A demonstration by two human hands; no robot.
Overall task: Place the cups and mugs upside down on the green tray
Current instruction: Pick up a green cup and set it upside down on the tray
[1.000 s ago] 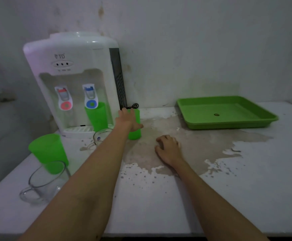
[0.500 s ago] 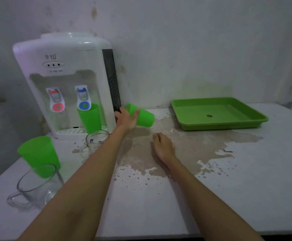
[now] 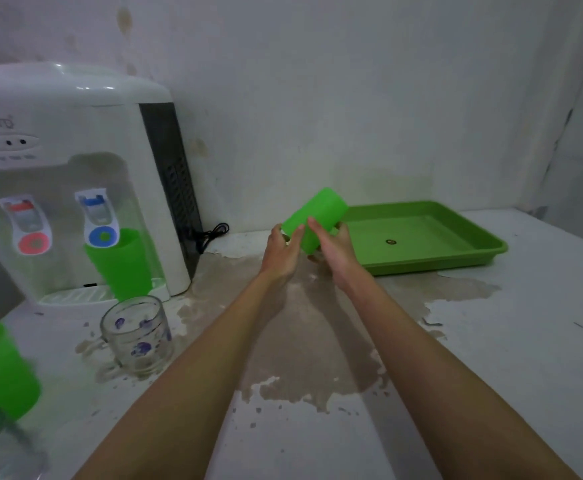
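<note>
Both hands on the green cup point(image 3: 314, 218) now, held tilted in the air just left of the green tray point(image 3: 470, 252), closed base up and toward the tray. Left hand point(image 3: 280, 252) curled round the lower end, right hand point(image 3: 333, 249) wrapped on the side, fingers point(image 3: 318, 226) closed snugly on the plastic. Best to finish the flip before crossing the tray rim, then lower mouth-down, flat, toward a far corner. Left of the tray, waiting: glass mug point(image 3: 137, 336), another cup point(image 3: 120, 263) under the dispenser point(image 3: 68, 133).
</note>
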